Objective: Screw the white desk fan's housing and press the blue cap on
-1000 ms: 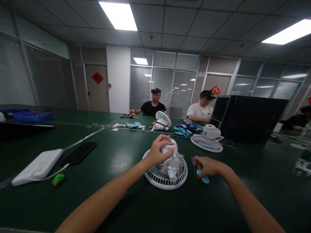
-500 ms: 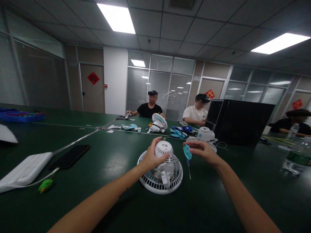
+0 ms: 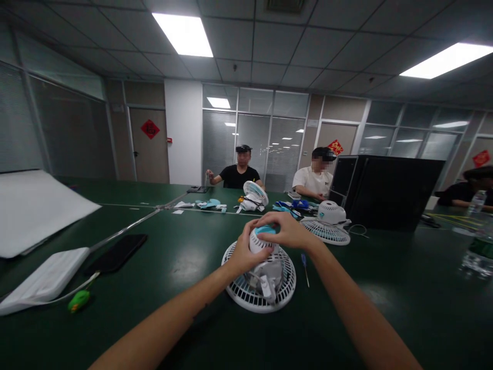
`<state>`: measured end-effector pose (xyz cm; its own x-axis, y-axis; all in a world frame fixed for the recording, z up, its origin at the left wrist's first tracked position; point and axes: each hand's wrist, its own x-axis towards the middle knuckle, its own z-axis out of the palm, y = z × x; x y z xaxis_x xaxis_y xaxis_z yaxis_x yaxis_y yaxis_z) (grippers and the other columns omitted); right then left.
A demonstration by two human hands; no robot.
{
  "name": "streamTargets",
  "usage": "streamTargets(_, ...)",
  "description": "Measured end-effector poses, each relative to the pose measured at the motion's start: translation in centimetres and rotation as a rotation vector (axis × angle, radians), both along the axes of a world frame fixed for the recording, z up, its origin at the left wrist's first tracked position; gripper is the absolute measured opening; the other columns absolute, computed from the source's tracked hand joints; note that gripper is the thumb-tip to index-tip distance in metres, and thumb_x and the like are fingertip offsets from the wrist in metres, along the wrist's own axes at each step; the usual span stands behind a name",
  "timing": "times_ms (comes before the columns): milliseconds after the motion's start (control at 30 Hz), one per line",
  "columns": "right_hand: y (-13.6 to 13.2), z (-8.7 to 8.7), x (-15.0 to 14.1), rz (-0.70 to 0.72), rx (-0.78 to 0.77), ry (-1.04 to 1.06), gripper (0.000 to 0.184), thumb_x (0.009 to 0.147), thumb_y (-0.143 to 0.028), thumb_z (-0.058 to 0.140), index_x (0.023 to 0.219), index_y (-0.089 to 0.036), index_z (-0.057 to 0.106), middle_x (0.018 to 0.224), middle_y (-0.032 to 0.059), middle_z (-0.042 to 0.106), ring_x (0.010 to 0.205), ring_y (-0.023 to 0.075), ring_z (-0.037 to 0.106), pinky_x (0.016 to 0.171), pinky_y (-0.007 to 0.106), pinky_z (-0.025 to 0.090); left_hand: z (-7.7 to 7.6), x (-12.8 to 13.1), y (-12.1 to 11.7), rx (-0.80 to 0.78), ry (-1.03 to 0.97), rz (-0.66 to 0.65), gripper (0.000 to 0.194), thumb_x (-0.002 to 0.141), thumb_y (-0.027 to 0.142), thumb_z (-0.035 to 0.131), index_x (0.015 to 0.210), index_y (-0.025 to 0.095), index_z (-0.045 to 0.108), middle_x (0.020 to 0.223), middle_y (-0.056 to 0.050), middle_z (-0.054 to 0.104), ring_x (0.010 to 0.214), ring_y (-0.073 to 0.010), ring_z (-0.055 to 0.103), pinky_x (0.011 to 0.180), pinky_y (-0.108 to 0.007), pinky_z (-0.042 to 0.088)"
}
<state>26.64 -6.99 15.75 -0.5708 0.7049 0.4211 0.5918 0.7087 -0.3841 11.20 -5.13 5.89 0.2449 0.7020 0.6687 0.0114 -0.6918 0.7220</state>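
Two bare hands on one white fan (image 3: 286, 296), grille side down on the green table (image 3: 169, 329), in front of the wearer. Left hand (image 3: 243, 253): fingers half curled around the side of the motor housing (image 3: 257, 245), thumb across its front. Right hand (image 3: 288, 231): fingers bent in a narrow curve, light-blue cap (image 3: 265, 229) between thumb and fingertips, at the top of the housing. Cap is partly covered by the fingers; can't tell if it's seated. Far fingertips of both hands overlap, contact points unclear.

White plug (image 3: 267, 289) lies against the fan's body; cord path mostly lost in the clutter. Screwdriver (image 3: 304, 261) is on the table just right of the fan, under the right forearm's left side, blue handle away from the wearer.

Second fan (image 3: 332, 211) sits farther right, partly behind the right hand, near a big black case (image 3: 393, 191). Third fan (image 3: 254, 194) is tilted, across the table; small parts near it too blurred to name. Bottle (image 3: 479, 252) and white sheet (image 3: 38, 208) both cut off by the frame edges.
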Motion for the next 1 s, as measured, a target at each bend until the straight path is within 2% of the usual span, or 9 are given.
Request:
streamTargets(133,0.5,-0.6,0.8,0.008,-0.052,0.057,0.028,0.077,-0.036,0.072,0.099,-0.019,0.076,0.107,0.0081,0.073,0.097,0.0231,0.065,0.080,0.034,0.047,0.0,-0.1,0.1,-0.001,0.012,0.005,0.070,0.067,0.032,0.074,0.127,0.017,0.041,0.127,-0.013,0.057,0.119,-0.0293,0.056,0.104,-0.044,0.042)
streamTargets(367,0.9,-1.6,1.5,0.005,-0.158,0.209,0.028,0.069,-0.035,0.078,0.093,-0.020,0.076,0.107,0.0074,0.073,0.100,0.0248,0.065,0.084,0.038,0.049,-0.3,0.0,0.2,0.002,-0.004,0.015,0.068,0.067,0.031,0.075,0.125,0.017,0.043,0.127,-0.012,0.057,0.119,-0.0288,0.056,0.104,-0.043,0.042)
streamTargets(600,1.5,-2.0,1.5,0.030,-0.121,0.357,0.029,0.069,-0.037,0.078,0.090,-0.018,0.076,0.098,0.0082,0.073,0.093,0.0237,0.067,0.083,0.037,0.052,-0.2,0.0,0.1,-0.010,-0.002,0.007,0.065,0.068,0.030,0.074,0.124,0.018,0.044,0.123,-0.011,0.060,0.114,-0.0277,0.059,0.102,-0.042,0.044)
streamTargets(1000,1.0,-1.8,0.9,0.045,-0.179,0.273,0.029,0.068,-0.035,0.079,0.092,-0.018,0.076,0.099,0.0073,0.073,0.094,0.0230,0.067,0.086,0.038,0.051,-0.3,0.1,0.2,-0.010,-0.007,0.005,0.067,0.067,0.030,0.076,0.124,0.018,0.045,0.125,-0.011,0.060,0.115,-0.0282,0.058,0.101,-0.042,0.045)
